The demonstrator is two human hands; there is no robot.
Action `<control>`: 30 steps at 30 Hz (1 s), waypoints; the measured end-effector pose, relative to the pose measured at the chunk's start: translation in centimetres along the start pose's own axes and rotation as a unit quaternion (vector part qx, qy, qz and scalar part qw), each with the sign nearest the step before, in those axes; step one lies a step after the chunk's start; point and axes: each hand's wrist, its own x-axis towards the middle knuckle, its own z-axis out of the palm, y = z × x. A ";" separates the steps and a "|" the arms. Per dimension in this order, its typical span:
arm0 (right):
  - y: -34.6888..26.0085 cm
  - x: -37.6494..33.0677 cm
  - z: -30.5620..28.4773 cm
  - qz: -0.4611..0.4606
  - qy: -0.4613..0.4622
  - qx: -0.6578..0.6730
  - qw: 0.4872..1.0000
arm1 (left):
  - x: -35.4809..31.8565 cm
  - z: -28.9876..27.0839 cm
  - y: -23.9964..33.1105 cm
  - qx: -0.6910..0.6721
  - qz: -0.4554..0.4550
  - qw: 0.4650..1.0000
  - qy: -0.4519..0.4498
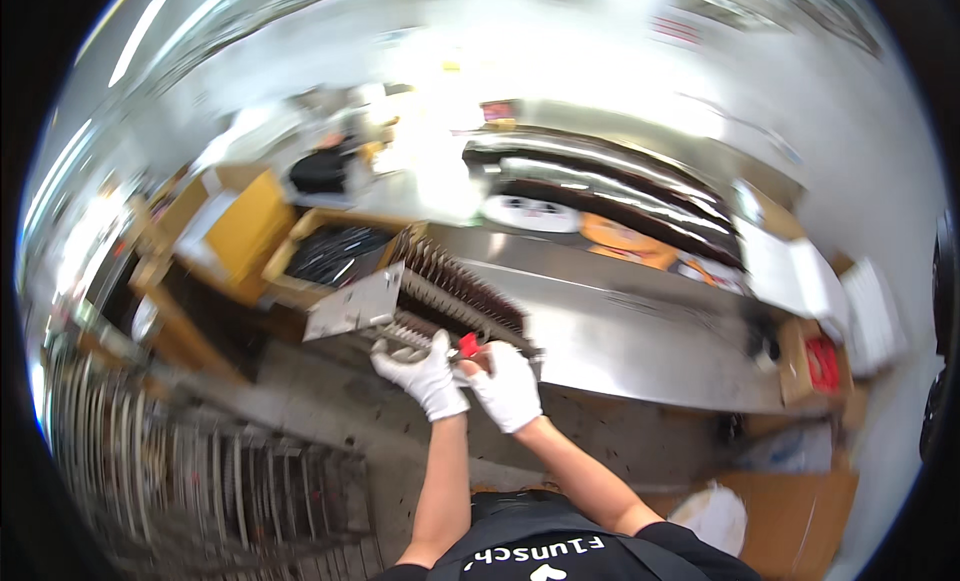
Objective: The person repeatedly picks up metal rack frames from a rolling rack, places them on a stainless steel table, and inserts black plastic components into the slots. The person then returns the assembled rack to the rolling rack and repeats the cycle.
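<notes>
Head view, looking down: both forearms are rising bare from the lower edge, converging, each ending in a white glove. Left hand (425,373) is curling its fingers around the near end of a ribbed metal rack (450,296); fingers together and wrapped on the rack's edge. Right hand (507,383) is sitting just beside it, thumb and fingertips pinching a small red piece (468,345) that is showing between the two gloves, touching the rack's end.

Rack is looking long and dark, rows of thin upright fins running away from the fingers toward the upper left, with a flat grey plate (353,303) fixed at its left side. Blur is hiding finer detail.

Beyond the fingertips a steel bench (640,331) is stretching rightward, its near edge running just past the right knuckles. Left of the fingers, a cardboard box (330,256) holding dark parts. Below the wrists, grey floor (320,401) is lying open; wire shelving (200,481) is crowding the lower left.
</notes>
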 end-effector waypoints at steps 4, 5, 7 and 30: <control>8.7 -0.3 -3.5 0.087 -0.003 0.012 0.996 | -8.8 3.9 -3.3 0.222 0.191 0.953 -0.072; 10.5 -0.8 -5.0 0.129 -0.039 0.036 0.990 | -9.8 3.8 -5.9 0.250 0.160 0.952 -0.075; 14.6 -3.5 -9.9 0.132 -0.072 0.177 0.973 | -11.3 4.7 -8.4 0.235 0.195 0.941 -0.145; 36.6 -4.4 -24.7 0.260 0.033 0.347 0.900 | -12.4 18.3 -8.6 0.441 0.306 0.589 -0.605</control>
